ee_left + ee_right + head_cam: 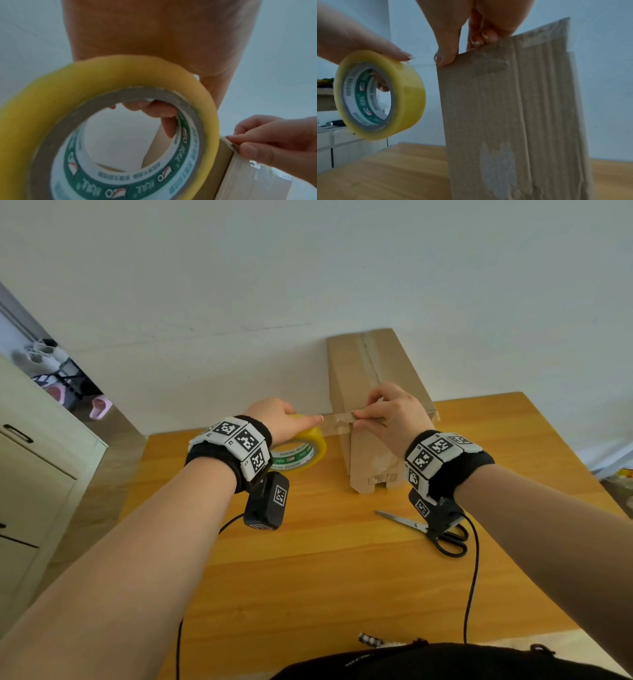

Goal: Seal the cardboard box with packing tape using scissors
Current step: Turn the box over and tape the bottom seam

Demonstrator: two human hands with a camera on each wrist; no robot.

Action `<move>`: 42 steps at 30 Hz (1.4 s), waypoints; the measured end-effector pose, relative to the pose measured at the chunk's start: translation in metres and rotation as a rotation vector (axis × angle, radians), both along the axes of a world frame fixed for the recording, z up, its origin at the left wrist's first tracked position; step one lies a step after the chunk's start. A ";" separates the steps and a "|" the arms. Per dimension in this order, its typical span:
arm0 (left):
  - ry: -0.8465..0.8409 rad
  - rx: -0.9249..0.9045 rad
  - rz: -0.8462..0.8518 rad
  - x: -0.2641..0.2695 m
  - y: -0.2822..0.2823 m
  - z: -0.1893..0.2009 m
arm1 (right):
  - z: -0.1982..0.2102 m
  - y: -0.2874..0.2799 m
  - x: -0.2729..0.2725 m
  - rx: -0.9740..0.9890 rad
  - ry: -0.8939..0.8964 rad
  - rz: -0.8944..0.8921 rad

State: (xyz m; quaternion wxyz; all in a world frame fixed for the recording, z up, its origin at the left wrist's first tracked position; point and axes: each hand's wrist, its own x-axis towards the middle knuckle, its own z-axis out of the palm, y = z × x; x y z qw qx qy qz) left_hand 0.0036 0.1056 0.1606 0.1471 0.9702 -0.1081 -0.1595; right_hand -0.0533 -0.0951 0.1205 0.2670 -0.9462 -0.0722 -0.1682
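Observation:
A tall brown cardboard box stands upright at the back of the wooden table. My left hand grips a yellow roll of packing tape just left of the box, fingers through its core. A clear strip of tape runs from the roll to the box's near top edge. My right hand pinches the strip's end there, thumb against the box corner. Scissors with black handles lie on the table under my right wrist, untouched.
The box stands close to a white wall. A cream cabinet stands left of the table, with slippers on the floor beyond. Black cables hang from both wrist cameras over the table.

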 end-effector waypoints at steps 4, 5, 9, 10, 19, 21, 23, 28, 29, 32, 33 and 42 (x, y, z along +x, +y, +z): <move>-0.001 -0.078 -0.033 -0.001 -0.010 0.001 | -0.003 -0.008 -0.007 -0.075 -0.116 -0.077; -0.009 -0.076 -0.044 -0.002 -0.013 0.001 | -0.005 -0.011 -0.008 -0.078 -0.132 -0.102; -0.024 -0.040 -0.064 -0.004 -0.023 -0.001 | -0.007 -0.017 -0.012 -0.019 -0.106 -0.120; -0.023 -0.031 -0.062 -0.004 -0.025 -0.002 | -0.007 -0.017 -0.013 -0.025 -0.107 -0.125; -0.038 -0.009 -0.006 -0.004 -0.021 -0.009 | -0.008 -0.001 -0.015 -0.242 -0.135 -0.091; -0.055 0.007 -0.003 -0.005 -0.019 -0.009 | -0.006 0.001 -0.016 -0.262 -0.110 -0.097; -0.065 0.020 -0.002 -0.005 -0.019 -0.009 | -0.003 0.002 -0.016 -0.266 -0.077 -0.107; -0.067 0.026 -0.015 -0.005 -0.020 -0.010 | 0.006 0.003 -0.007 -0.318 -0.018 -0.072; -0.061 0.028 -0.015 -0.004 -0.019 -0.010 | 0.007 0.003 -0.005 -0.336 -0.014 -0.052; -0.043 0.022 -0.006 -0.002 -0.016 -0.011 | 0.005 0.003 -0.002 -0.340 0.005 -0.022; -0.036 0.016 -0.002 -0.002 -0.015 -0.011 | 0.005 0.003 -0.002 -0.315 0.013 -0.027; -0.029 -0.033 -0.010 0.000 -0.017 -0.007 | 0.005 0.003 -0.001 -0.246 -0.024 -0.028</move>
